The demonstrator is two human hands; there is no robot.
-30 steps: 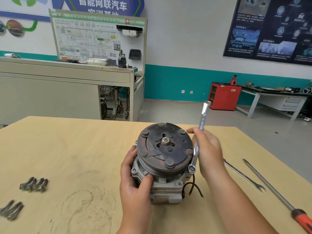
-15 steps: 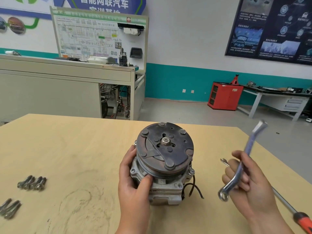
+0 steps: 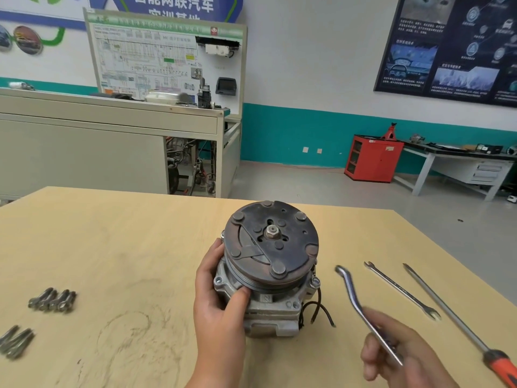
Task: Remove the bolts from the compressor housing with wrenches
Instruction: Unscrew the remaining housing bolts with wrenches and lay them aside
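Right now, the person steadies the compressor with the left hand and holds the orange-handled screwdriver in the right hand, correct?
Not quite. The right hand holds a bent wrench, not the screwdriver; the orange-handled screwdriver lies on the table, apart from that hand. The left hand does steady the compressor. The head view shows this.

Right of the compressor (image 3: 271, 247), I see the right hand (image 3: 405, 359) and its wrench (image 3: 351, 292) blurred; the screwdriver (image 3: 447, 310) handle is cut off.
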